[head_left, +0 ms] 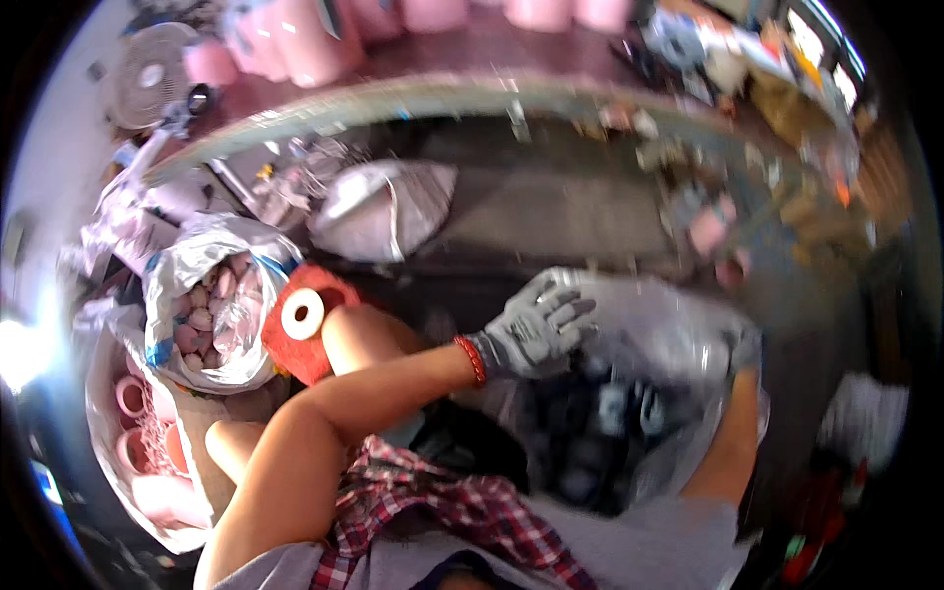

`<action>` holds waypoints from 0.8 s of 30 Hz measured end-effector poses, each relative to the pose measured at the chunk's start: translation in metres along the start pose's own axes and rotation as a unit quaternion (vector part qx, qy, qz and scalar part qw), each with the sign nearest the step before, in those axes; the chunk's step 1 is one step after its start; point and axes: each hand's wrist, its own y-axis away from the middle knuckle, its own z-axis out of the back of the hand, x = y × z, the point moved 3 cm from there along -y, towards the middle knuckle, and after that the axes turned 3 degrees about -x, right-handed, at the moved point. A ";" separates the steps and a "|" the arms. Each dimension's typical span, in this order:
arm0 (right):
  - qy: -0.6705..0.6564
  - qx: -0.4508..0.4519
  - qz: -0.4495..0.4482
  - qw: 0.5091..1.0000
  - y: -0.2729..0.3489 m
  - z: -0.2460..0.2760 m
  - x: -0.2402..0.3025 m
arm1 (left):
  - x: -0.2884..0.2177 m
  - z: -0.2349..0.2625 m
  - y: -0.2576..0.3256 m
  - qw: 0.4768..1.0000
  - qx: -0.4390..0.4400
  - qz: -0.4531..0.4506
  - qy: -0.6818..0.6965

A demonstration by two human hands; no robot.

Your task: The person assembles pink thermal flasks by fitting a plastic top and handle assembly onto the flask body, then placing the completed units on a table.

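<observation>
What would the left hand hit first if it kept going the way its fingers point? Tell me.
Probably the clear plastic bag: the gloved left hand points right, its fingertips at or already on the bag's upper film. The blur hides whether they touch.

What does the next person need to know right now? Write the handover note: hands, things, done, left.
Left hand: in a grey work glove, fingers spread on the upper rim of the clear plastic bag, apparently gripping it.
Right hand: gloved, at the bag's right edge, blurred; grip unclear.
The bag sits open in front of the lap with dark, blurred pieces inside.
On the left: a white sack of pinkish spools, a red cushion with a white roll on it, and a sack of pink cones.
Done: bag held open, partly filled.
Left: cannot tell how much remains.
</observation>
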 end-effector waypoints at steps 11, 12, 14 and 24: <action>0.024 -0.209 0.154 0.965 0.204 0.115 0.252 | 0.032 -0.061 0.024 0.961 0.246 0.098 -0.080; 0.113 -0.239 0.193 0.945 0.222 0.102 0.262 | 0.037 -0.062 0.021 0.964 0.230 0.096 -0.088; 0.308 -0.186 0.195 0.913 0.233 0.060 0.259 | 0.052 -0.063 0.016 0.957 0.236 0.093 -0.138; 0.354 -0.096 0.000 0.930 -0.011 0.058 0.030 | 0.079 -0.072 -0.072 0.966 0.206 0.125 -0.094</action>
